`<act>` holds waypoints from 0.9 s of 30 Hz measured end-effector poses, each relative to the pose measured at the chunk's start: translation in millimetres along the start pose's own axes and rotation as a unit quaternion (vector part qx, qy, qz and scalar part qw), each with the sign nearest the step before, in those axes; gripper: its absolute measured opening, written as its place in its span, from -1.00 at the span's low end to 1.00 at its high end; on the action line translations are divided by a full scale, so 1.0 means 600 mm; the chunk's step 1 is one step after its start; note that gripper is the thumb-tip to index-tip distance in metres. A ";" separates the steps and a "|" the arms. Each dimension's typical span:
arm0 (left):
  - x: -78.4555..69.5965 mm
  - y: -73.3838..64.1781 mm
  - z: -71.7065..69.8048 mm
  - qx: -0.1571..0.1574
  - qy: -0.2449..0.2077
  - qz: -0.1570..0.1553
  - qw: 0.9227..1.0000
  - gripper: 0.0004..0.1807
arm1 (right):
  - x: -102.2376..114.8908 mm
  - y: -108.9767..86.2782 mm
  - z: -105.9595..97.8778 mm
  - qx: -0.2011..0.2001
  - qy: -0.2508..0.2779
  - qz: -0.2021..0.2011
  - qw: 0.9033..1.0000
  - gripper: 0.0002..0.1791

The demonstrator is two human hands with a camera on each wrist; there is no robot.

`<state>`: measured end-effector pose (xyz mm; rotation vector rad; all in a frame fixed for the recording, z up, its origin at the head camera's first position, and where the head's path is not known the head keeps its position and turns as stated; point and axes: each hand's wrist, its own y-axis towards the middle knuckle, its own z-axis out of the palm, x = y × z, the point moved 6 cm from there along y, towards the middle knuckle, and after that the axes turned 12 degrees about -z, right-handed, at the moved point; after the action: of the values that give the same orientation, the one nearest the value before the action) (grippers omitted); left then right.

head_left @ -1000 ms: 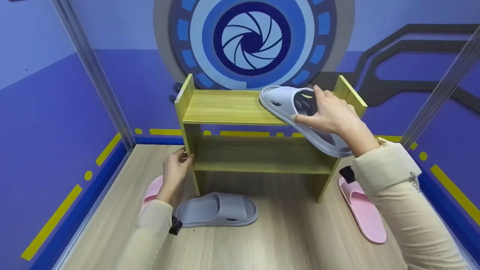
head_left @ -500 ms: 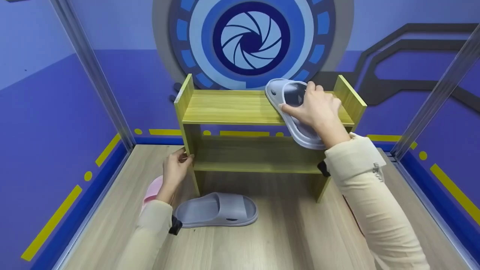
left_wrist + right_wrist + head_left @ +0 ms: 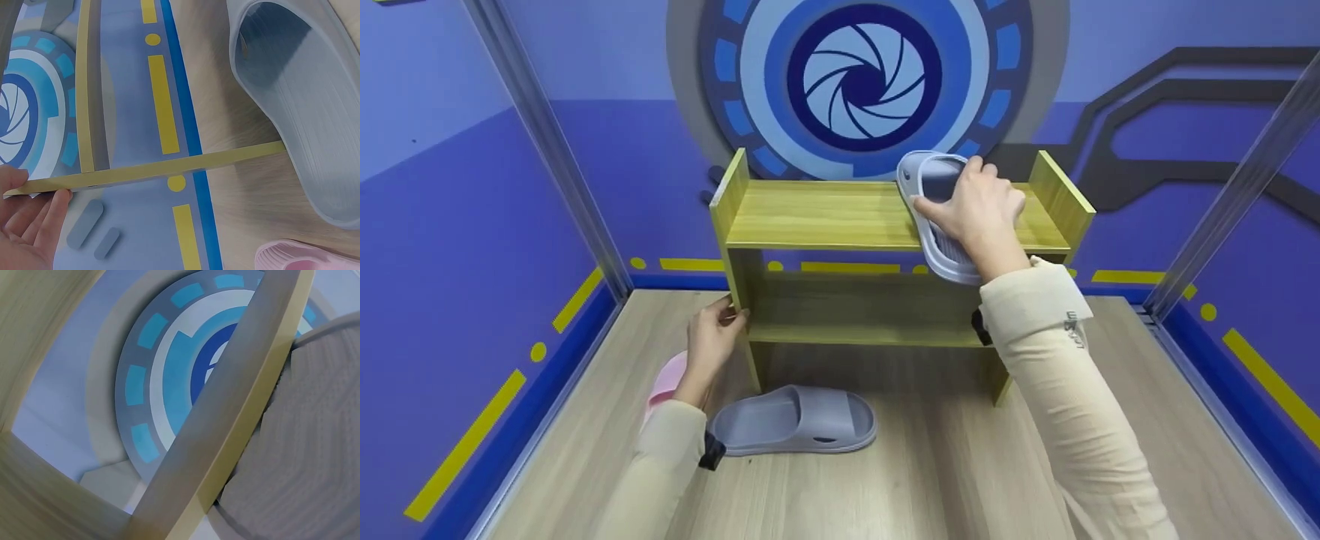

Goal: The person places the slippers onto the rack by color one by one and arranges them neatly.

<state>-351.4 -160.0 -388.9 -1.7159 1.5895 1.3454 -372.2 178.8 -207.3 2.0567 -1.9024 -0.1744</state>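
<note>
My right hand (image 3: 979, 206) grips a grey slipper (image 3: 945, 255) by its middle, thumb on the near side, over the right half of a wooden shoe rack's top shelf (image 3: 817, 214). Its toe points to the back and its heel hangs over the front edge. In the right wrist view the ribbed sole (image 3: 304, 439) lies close along the shelf edge (image 3: 225, 433); the hand is out of that view. My left hand (image 3: 711, 337) pinches the rack's left side panel (image 3: 146, 169), thumb on one face and fingers on the other. The matching grey slipper (image 3: 840, 416) lies on the floor before the rack.
A pink slipper (image 3: 666, 379) lies on the floor by the left forearm, partly covered by it. The rack's middle shelf (image 3: 877, 307) sits below the top one. Blue printed walls (image 3: 615, 165) enclose the wooden floor (image 3: 900, 480) at the back and sides.
The right hand has carried the grey slipper leftward and further back over the top shelf, turning its toe more to the back. The right sleeve now hides another pink slipper. The left hand stays put.
</note>
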 end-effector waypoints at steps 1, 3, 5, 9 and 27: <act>0.000 0.000 0.000 0.000 0.000 0.000 1.000 -0.77 | 0.000 0.002 0.001 0.000 -0.001 0.001 1.000 0.06; -0.001 -0.001 -0.001 -0.003 0.003 0.000 1.000 -0.78 | 0.001 0.006 0.003 -0.002 -0.003 0.004 1.000 0.06; -0.002 -0.001 -0.001 -0.004 0.008 -0.002 1.000 -0.78 | 0.002 0.009 0.004 -0.002 -0.005 0.006 1.000 0.08; -0.002 -0.001 0.000 -0.003 0.008 -0.005 1.000 -0.77 | 0.002 0.015 0.006 -0.003 -0.006 0.011 1.000 0.09; 0.000 -0.001 0.001 -0.001 -0.002 0.001 1.000 -0.76 | 0.003 0.022 0.013 -0.007 -0.011 0.013 1.000 0.10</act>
<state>-351.4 -159.1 -389.3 -1.7113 1.5894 1.3514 -386.6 175.2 -210.0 2.0281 -1.9354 -0.2044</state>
